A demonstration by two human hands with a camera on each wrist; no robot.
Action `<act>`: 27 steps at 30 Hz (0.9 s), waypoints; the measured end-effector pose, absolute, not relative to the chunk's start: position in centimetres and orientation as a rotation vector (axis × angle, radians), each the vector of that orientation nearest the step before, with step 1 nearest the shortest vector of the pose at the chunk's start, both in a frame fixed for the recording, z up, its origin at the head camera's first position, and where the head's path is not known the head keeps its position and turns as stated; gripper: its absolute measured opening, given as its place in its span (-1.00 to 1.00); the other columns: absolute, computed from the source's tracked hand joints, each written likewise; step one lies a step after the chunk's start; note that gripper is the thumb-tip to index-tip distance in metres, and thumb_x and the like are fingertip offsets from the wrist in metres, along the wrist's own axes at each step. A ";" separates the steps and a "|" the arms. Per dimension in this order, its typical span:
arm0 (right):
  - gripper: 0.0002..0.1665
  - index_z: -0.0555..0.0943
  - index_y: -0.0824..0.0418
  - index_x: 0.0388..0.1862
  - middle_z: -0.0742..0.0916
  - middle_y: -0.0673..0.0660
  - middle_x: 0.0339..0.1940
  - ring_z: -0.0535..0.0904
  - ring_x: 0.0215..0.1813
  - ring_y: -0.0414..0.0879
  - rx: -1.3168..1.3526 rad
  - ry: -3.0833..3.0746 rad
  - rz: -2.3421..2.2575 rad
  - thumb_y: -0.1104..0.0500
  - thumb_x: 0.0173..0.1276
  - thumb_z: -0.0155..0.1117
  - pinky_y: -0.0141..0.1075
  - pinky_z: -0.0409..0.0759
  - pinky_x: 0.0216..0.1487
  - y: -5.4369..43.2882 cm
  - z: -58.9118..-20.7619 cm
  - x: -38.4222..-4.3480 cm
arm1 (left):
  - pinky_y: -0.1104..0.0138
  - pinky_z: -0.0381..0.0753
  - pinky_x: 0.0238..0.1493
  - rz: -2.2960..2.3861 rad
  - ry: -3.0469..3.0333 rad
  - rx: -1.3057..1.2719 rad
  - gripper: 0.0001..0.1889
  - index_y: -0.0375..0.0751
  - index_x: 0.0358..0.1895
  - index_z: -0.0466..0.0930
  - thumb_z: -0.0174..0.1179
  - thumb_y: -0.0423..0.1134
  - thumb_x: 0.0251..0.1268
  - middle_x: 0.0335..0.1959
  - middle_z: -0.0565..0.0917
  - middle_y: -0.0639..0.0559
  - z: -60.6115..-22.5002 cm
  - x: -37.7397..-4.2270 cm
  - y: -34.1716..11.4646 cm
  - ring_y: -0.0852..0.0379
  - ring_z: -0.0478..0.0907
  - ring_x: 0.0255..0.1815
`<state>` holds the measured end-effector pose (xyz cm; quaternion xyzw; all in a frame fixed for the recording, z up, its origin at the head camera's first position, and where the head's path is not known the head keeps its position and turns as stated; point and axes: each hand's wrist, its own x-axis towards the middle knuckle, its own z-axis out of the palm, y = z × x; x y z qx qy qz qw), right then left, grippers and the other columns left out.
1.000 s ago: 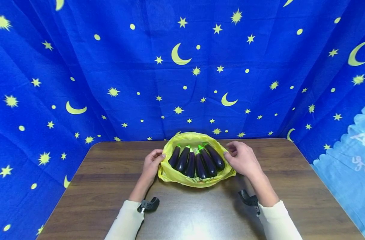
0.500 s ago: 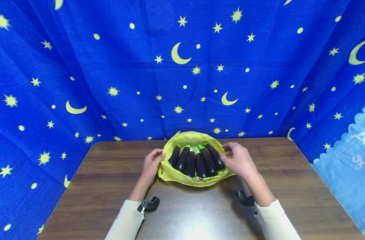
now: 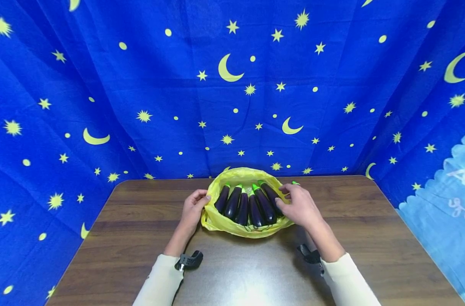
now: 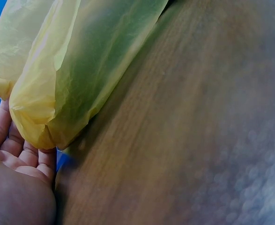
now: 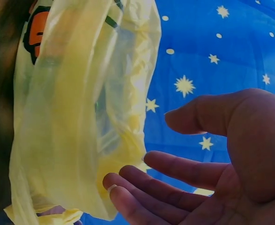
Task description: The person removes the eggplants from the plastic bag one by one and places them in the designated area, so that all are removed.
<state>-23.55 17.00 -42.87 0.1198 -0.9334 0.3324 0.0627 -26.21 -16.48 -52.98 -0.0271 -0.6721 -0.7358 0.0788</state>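
Note:
A yellow plastic bag (image 3: 230,227) lies on the table with its mouth spread wide. Inside it, several dark purple eggplants (image 3: 232,205) are fanned side by side, green stem ends toward the back. My left hand (image 3: 192,208) pinches the bag's left rim between thumb and fingers; the left wrist view has the fingers (image 4: 28,153) behind the folded plastic. My right hand (image 3: 303,208) is at the right rim, its thumb overlapping the rightmost eggplant in the head view. The right wrist view has its thumb and fingers (image 5: 174,194) spread apart, fingertips right at the plastic.
A small bright green tip (image 3: 295,183) shows just behind my right hand, outside the bag. The brown wooden table (image 3: 140,238) ends at a blue curtain (image 3: 255,106) with yellow moons and stars. Black straps (image 3: 192,260) sit on both wrists.
My right hand has moved slightly left over the bag's right rim, uncovering the green tip behind it. The left hand, bag and eggplants stay nearly still.

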 end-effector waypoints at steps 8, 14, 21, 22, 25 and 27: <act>-0.50 0.63 0.43 0.23 0.75 0.38 0.14 0.71 0.12 0.26 0.344 -2.882 0.848 0.15 0.42 0.38 0.14 0.65 0.15 16.3 -43.6 -23.8 | 0.45 0.57 -0.21 -2.221 -1.999 -0.085 -0.74 -0.62 0.07 0.56 0.17 -0.45 0.47 -0.25 0.64 0.03 -53.0 -26.2 -16.5 0.23 0.57 -0.25; -0.49 0.63 0.44 0.22 0.75 0.42 0.12 0.68 0.17 0.30 0.331 -2.890 0.803 0.14 0.41 0.39 0.17 0.62 0.17 15.9 -44.2 -23.9 | 0.45 0.58 -0.22 -2.214 -1.998 -0.097 -0.77 -0.59 0.05 0.58 0.17 -0.46 0.47 -0.25 0.65 0.04 -53.1 -26.3 -16.5 0.22 0.58 -0.25; -0.55 0.64 0.45 0.20 0.74 0.43 0.11 0.67 0.19 0.33 0.332 -2.869 0.767 0.21 0.44 0.31 0.18 0.60 0.22 15.8 -45.3 -24.2 | 0.44 0.58 -0.23 -2.208 -2.005 -0.108 -0.77 -0.57 0.04 0.60 0.18 -0.45 0.45 -0.26 0.64 0.03 -53.0 -26.2 -16.5 0.21 0.58 -0.25; -0.57 0.64 0.45 0.20 0.75 0.43 0.09 0.67 0.19 0.33 0.339 -2.863 0.760 0.23 0.44 0.30 0.18 0.60 0.22 15.7 -45.4 -24.3 | 0.44 0.58 -0.23 -2.204 -2.008 -0.106 -0.77 -0.56 0.04 0.60 0.18 -0.45 0.45 -0.26 0.64 0.02 -53.0 -26.2 -16.5 0.21 0.58 -0.26; -0.63 0.66 0.44 0.15 0.75 0.42 0.03 0.69 0.13 0.33 0.356 -2.848 0.727 0.28 0.44 0.27 0.18 0.62 0.17 15.6 -45.9 -24.4 | 0.44 0.58 -0.23 -2.197 -2.017 -0.104 -0.78 -0.56 0.03 0.61 0.18 -0.45 0.45 -0.26 0.64 0.02 -53.1 -26.2 -16.5 0.21 0.58 -0.26; -0.68 0.67 0.42 0.11 0.76 0.40 -0.03 0.71 0.06 0.32 0.360 -2.836 0.710 0.31 0.43 0.28 0.17 0.64 0.11 15.5 -46.2 -24.4 | 0.44 0.58 -0.23 -2.190 -2.023 -0.106 -0.78 -0.56 0.03 0.60 0.18 -0.45 0.46 -0.27 0.64 0.02 -53.1 -26.2 -16.6 0.21 0.57 -0.26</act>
